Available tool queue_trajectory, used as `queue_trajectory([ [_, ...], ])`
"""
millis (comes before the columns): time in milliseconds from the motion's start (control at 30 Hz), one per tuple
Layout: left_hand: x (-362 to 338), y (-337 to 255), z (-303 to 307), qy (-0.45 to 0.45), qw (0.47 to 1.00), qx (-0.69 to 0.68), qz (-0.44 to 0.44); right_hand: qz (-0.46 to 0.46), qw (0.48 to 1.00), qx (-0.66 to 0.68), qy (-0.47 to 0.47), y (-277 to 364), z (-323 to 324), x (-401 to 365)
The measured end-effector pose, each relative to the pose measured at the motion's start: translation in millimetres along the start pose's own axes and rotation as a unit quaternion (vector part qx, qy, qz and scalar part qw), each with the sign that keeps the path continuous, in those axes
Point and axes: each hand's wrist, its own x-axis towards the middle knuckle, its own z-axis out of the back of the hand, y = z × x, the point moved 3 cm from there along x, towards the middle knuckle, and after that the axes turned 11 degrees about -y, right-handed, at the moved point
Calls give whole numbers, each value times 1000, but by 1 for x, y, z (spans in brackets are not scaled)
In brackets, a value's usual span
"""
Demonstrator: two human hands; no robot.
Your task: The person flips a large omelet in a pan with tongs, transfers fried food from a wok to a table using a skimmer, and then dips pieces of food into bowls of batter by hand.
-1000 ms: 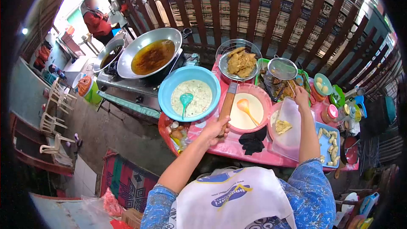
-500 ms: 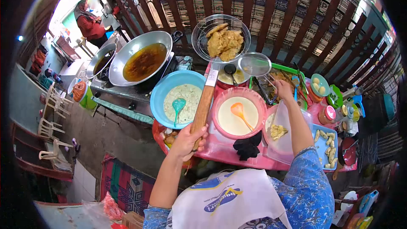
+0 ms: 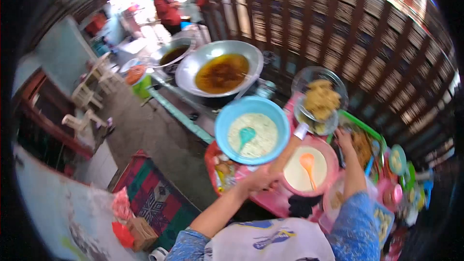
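Note:
My left hand (image 3: 260, 179) is closed around the wooden handle (image 3: 285, 157) of a large wire skimmer (image 3: 300, 83). Golden-brown fritters (image 3: 321, 97) lie in its basket. My right hand (image 3: 344, 141) is closed on the handle of a small mesh strainer (image 3: 329, 124), which lies against the near side of the fritters; blur hides its exact contact. Below the skimmer sits a pink basin (image 3: 331, 157) of pale batter with an orange ladle (image 3: 307, 162). Left of that stands a blue basin (image 3: 223, 133) of speckled batter holding a green ladle (image 3: 246, 135).
A big wok (image 3: 258, 63) of brown oil stands on the stove at the back, a smaller pan (image 3: 188, 46) beside it. A green tray (image 3: 353, 120) and a blue tray (image 3: 386, 227) lie to the right. A slatted fence (image 3: 333, 24) runs behind. A person (image 3: 166, 7) stands far off.
The view has swung left, so everything sits further right. The small strainer has come from beside the skimmer to against the fritters. Both hands keep their grip.

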Motion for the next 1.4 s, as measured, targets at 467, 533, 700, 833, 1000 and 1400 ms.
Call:
queue_trajectory([
  [467, 32, 31, 3, 28, 999, -16, 36, 189, 921, -333, -73, -1, 38, 21],
  [533, 25, 29, 2, 24, 996, -73, 56, 171, 925, -324, -101, 56, 57, -13],
  [700, 11, 41, 8, 16, 991, -114, 66, 321, 918, 58, -225, 118, 107, -48],
  [833, 19, 68, 23, 20, 986, -149, 74, 267, 903, 129, -309, 173, 150, -117],
  [1000, 11, 78, 31, 0, 986, -152, 68, 317, 825, 264, -386, 208, 176, -194],
  [1400, -64, 61, 10, -132, 961, 103, -219, 533, 425, 250, -687, 214, 282, -356],
])
